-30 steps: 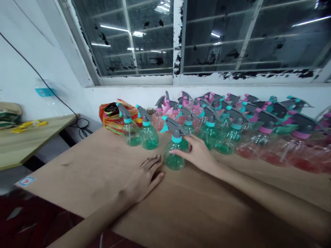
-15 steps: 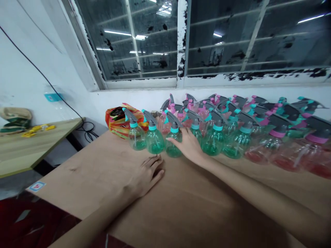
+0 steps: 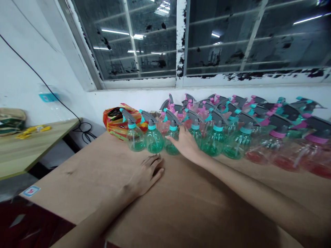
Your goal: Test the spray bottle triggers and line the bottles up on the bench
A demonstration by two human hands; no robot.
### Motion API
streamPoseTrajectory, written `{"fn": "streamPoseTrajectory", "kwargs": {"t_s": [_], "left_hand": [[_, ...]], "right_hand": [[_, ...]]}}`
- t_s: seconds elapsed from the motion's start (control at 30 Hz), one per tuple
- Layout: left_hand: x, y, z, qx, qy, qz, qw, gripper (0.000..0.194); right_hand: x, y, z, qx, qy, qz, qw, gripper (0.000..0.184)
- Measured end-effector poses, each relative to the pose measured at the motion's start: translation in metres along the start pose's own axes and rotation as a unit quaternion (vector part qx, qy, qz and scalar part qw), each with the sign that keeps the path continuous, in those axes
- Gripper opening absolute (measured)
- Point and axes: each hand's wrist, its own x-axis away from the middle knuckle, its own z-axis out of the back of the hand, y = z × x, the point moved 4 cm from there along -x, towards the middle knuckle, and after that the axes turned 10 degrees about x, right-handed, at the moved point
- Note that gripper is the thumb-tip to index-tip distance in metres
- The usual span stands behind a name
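A clear spray bottle [image 3: 171, 146] with green liquid, a teal collar and a grey trigger head stands upright in the front row. My right hand [image 3: 186, 142] is closed on its right side, thumb across the front; the other fingertips are partly hidden. My left hand [image 3: 148, 174] lies palm down on the brown tabletop [image 3: 181, 206], fingers stretched out, holding nothing. Just beyond it stands another green spray bottle [image 3: 154, 141], with a third spray bottle [image 3: 135, 139] to its left.
Several more spray bottles, green ones [image 3: 213, 143] and pink ones [image 3: 258, 150], crowd the table's back and right. An orange patterned bag [image 3: 113, 125] sits at the back left. A wooden side table [image 3: 38, 144] and a black cable [image 3: 86, 132] are farther left.
The spray bottle in my right hand has shifted slightly back toward the row's line. My left hand rests in the same place. The view has turned slightly.
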Motion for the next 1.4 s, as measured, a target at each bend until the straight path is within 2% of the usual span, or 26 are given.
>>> {"fn": "streamPoseTrajectory", "kwargs": {"t_s": [0.13, 0.27, 0.4, 0.5, 0.67, 0.8, 0.93, 1.17, 1.4], "left_hand": [[0.000, 0.000, -0.001, -0.012, 0.001, 0.001, 1.000, 0.040], [0.000, 0.005, -0.005, -0.024, -0.002, -0.006, 1.000, 0.040], [0.000, 0.027, -0.012, -0.028, -0.016, -0.031, 0.999, 0.041], [-0.002, 0.048, -0.017, -0.027, -0.037, -0.060, 0.997, 0.040], [-0.004, 0.066, -0.020, -0.001, -0.054, -0.082, 0.995, 0.040], [-0.005, 0.066, -0.020, 0.022, -0.045, -0.081, 0.996, 0.039], [-0.004, 0.063, -0.021, 0.020, -0.057, -0.080, 0.995, 0.039], [-0.009, 0.061, -0.019, 0.079, -0.054, -0.046, 0.994, 0.039], [-0.028, 0.067, -0.013, 0.119, -0.022, 0.010, 0.993, 0.041]], "right_hand": [[0.018, 0.009, 0.014, 0.003, 0.013, 0.014, 1.000, 0.055], [0.034, 0.039, 0.035, 0.026, 0.024, 0.002, 0.999, 0.030], [0.031, 0.074, 0.053, 0.041, 0.038, -0.050, 0.997, 0.029], [0.022, 0.086, 0.061, 0.045, 0.044, -0.077, 0.995, 0.034], [0.011, 0.080, 0.054, 0.062, 0.019, -0.086, 0.994, 0.050], [0.004, 0.073, 0.040, 0.087, -0.015, -0.098, 0.991, 0.062], [0.003, 0.069, 0.034, 0.110, -0.032, -0.106, 0.988, 0.067], [0.019, 0.067, 0.041, 0.138, -0.037, -0.090, 0.986, 0.070], [0.037, 0.063, 0.054, 0.140, -0.035, -0.061, 0.988, 0.068]]}}
